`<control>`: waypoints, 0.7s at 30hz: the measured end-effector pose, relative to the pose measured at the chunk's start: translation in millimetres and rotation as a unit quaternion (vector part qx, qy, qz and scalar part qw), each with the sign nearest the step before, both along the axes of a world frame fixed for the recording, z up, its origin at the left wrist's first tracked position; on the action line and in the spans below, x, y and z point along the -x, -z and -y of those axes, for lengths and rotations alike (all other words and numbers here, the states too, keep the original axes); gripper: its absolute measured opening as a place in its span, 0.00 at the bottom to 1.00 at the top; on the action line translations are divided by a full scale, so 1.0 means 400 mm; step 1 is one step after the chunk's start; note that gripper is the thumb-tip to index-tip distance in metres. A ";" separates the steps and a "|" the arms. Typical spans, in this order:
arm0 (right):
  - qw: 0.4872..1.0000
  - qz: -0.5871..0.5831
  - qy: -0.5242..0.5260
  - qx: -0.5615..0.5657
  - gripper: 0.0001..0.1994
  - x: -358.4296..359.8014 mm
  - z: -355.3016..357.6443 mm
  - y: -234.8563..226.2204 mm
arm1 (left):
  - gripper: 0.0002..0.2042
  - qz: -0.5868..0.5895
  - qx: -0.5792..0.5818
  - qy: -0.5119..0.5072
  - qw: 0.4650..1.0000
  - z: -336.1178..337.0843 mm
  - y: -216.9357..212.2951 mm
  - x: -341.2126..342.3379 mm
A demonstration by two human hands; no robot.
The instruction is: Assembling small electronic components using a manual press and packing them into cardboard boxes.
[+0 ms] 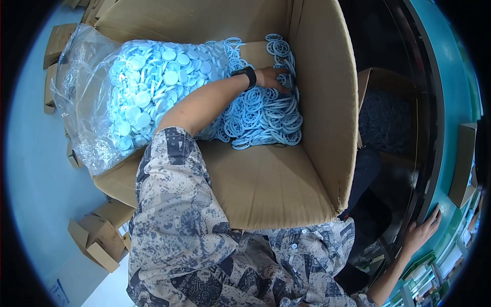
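My left hand (273,80), with a dark watch on its wrist, reaches into a large cardboard box (327,102). Its fingers and thumb curve around some light blue plastic rings (263,115) at the right side of the heap; the fingertips are partly hidden among them. Beside the heap, under my forearm, lies a clear plastic bag (76,97) full of light blue round caps (171,77). Far from the box, at the lower right, my right hand (422,233) rests with fingers stretched out on the edge of a teal surface (434,220), holding nothing.
A second carton (364,87) with similar rings stands in shadow to the right of the box. A small cardboard box (463,163) sits on the teal surface. Opened cartons (97,238) lie on the floor at the left, and more boxes (59,43) stand farther back.
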State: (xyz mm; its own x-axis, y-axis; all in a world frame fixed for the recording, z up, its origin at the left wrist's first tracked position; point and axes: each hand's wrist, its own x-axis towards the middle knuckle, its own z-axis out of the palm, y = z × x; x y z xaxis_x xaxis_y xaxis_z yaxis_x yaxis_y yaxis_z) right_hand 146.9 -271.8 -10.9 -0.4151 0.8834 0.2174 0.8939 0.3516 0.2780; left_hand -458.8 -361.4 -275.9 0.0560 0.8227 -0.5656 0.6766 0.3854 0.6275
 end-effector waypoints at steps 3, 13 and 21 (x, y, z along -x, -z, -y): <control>1.000 0.000 -0.003 -0.002 0.46 -0.003 -0.002 0.003 | 0.51 0.001 0.028 0.005 1.000 0.006 -0.004 0.000; 1.000 -0.001 -0.006 -0.005 0.46 0.001 -0.005 0.002 | 0.53 0.083 0.045 0.005 0.995 0.063 -0.049 -0.049; 0.935 -0.288 -0.207 0.022 0.32 0.220 0.096 -0.080 | 0.50 0.166 0.051 -0.097 0.980 0.173 -0.073 -0.126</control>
State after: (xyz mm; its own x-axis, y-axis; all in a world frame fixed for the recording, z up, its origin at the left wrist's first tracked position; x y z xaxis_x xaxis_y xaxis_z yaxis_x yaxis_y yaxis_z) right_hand 58.7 -310.3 21.1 -0.5493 0.6860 0.4772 0.6751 0.7008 -0.2304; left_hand -408.4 -430.7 -246.8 0.0996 0.7765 -0.6223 0.3489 0.5584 0.7526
